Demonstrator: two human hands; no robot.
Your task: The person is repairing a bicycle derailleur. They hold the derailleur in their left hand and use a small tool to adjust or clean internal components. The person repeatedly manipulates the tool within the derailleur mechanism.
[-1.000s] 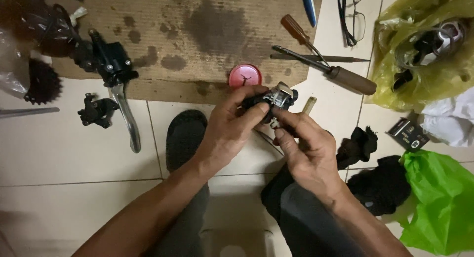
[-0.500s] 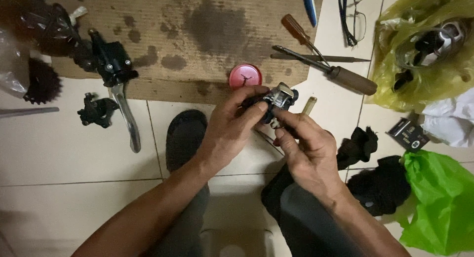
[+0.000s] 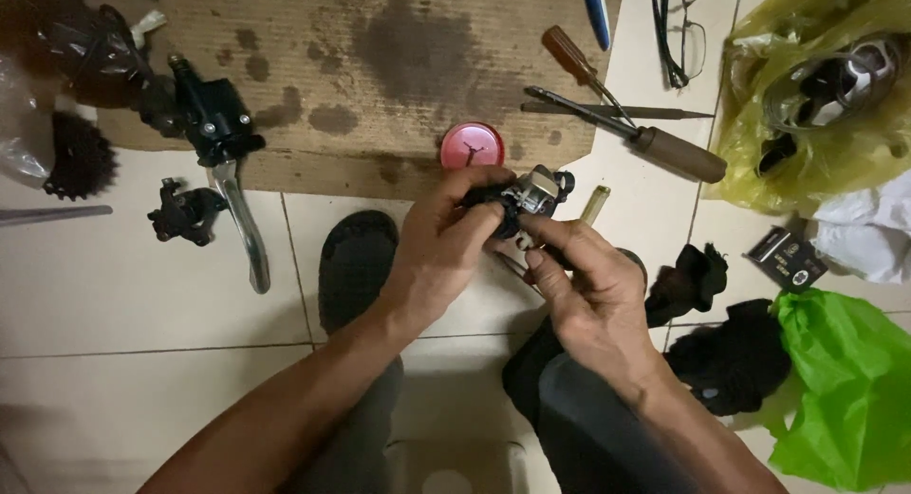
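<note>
A small black-and-silver metal part (image 3: 529, 195) is pinched tight between the left hand (image 3: 446, 242) and right hand (image 3: 588, 280), sitting right at the fingertips.

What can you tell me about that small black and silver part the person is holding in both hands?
The small mechanical part looks like metal: a black body with a silvery block on top. It is held above the tiled floor, near the edge of a stained cardboard sheet and close to a round pink lid. The left hand grips it from the left side, the right hand from below with its fingers. Much of it is hidden.
</note>
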